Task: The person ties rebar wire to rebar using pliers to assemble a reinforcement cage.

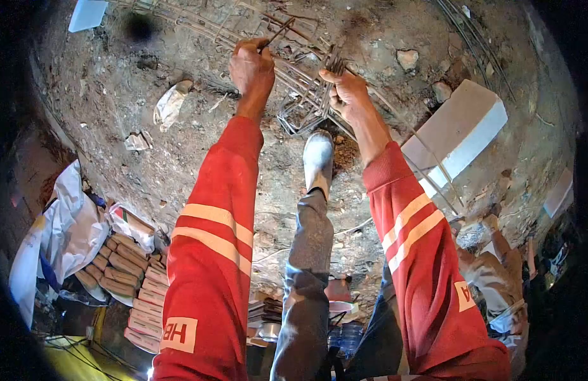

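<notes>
My left hand [253, 71] is closed round a thin dark metal rod [281, 32] that pokes out to the upper right. My right hand [349, 95] grips a bundle of steel stirrups [333, 63], thumb on top. Both hands are over a rebar cage [211, 28] of long bars and square ties on the dirt. Its near end, a bent square loop [296, 122], lies just beyond a pale boot [318, 159]. The fingers of the left hand are partly hidden behind its back.
A pale block [456, 133] lies right of my right hand, with long thin bars [434, 149] near it. Stones [407, 59] and crumpled scrap [172, 105] dot the dirt. Stacked bricks [126, 267] and white sheeting [65, 222] are lower left. Loose bars [478, 44] lie upper right.
</notes>
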A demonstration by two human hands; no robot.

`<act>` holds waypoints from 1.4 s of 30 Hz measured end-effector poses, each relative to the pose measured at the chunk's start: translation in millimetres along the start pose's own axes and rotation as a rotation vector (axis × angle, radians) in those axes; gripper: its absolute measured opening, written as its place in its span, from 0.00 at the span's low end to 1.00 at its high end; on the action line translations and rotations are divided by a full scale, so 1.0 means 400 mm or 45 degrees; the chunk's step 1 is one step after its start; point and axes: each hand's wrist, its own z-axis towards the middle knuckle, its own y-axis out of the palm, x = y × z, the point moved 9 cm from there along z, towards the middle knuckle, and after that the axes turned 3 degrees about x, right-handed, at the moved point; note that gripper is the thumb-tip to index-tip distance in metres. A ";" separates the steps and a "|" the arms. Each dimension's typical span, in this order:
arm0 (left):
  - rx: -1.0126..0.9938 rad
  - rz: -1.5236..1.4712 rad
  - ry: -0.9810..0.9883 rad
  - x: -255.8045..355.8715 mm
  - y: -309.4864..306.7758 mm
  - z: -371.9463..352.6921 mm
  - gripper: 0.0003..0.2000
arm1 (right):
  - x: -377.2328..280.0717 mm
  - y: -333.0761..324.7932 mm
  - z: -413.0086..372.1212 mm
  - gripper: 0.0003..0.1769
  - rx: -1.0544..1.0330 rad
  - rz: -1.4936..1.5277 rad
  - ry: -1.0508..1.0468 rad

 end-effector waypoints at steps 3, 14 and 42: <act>0.090 0.079 0.014 0.058 -0.021 -0.036 0.09 | -0.005 -0.016 0.007 0.06 0.055 -0.106 -0.045; -0.451 -0.119 -0.072 0.155 0.123 -0.161 0.10 | 0.014 -0.170 -0.030 0.20 0.198 -0.058 -0.240; -0.623 -0.447 0.301 0.315 0.196 -0.345 0.06 | 0.045 -0.367 -0.152 0.17 0.547 -0.135 -0.377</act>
